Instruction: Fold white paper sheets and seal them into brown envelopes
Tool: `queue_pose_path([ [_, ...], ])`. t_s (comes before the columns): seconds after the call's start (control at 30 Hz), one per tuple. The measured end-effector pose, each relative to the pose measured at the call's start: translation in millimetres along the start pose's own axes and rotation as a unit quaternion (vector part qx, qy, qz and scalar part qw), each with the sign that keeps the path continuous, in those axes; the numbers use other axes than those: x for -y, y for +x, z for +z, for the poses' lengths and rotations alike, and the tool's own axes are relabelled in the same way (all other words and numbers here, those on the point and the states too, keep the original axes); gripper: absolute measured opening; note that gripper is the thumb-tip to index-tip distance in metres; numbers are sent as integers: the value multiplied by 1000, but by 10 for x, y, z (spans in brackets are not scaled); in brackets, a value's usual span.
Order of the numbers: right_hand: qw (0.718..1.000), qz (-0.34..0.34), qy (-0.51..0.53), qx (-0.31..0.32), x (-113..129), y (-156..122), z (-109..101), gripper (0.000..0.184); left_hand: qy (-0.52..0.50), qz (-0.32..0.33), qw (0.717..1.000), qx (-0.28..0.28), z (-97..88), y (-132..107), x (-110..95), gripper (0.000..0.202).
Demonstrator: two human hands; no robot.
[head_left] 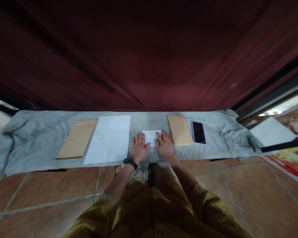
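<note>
A small folded white paper [151, 136] lies flat on the grey cloth in front of me. My left hand [139, 147] rests flat across its left end, fingers stretched forward and thumb out to the side. Over the right end lies my right hand [165, 145], also flat with its fingers apart. Both hands cover the paper's ends, so only its middle shows. Left of my left hand are larger white sheets [109, 138] with faint crease lines. Just beyond my right hand is a stack of brown envelopes [180, 129], close to my fingers.
Another brown envelope pile [77, 138] sits at the left. A phone [199, 133] with a dark screen lies right of the envelopes. The grey cloth [220, 138] covers a narrow bench, with a dark red curtain [149, 66] behind. White paper [273, 131] lies at the far right.
</note>
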State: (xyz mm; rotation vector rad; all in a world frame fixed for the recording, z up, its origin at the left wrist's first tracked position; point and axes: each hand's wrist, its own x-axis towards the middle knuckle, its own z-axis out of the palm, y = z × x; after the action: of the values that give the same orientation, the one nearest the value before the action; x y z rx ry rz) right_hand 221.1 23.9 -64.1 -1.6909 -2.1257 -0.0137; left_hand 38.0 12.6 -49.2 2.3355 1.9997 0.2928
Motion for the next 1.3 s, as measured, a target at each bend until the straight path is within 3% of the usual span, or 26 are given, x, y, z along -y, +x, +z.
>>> queue_pose_path([
  [0.43, 1000, -5, 13, -7, -22, 1, 23, 52, 1, -14, 1000, -23, -82, -236, -38, 63],
  [0.53, 1000, 1, 3, 6, -18, 0, 16, 52, 11, 15, 1000, -21, -137, -299, -45, 64],
  [0.67, 1000, -5, 19, -23, -23, -2, 13, 51, 13, 78, 997, 2, -163, -420, -81, 66],
  [0.8, 999, -9, 29, -26, -1, -6, -18, 49, 13, 81, 997, 9, -150, -499, -108, 66],
  [1.07, 987, -132, 66, 67, 223, -183, -106, 45, 14, 90, 996, 17, -159, -495, -95, 66],
  [1.3, 984, -158, 54, 69, 187, -286, -184, 43, 19, 86, 996, 5, -169, -613, -8, 69],
])
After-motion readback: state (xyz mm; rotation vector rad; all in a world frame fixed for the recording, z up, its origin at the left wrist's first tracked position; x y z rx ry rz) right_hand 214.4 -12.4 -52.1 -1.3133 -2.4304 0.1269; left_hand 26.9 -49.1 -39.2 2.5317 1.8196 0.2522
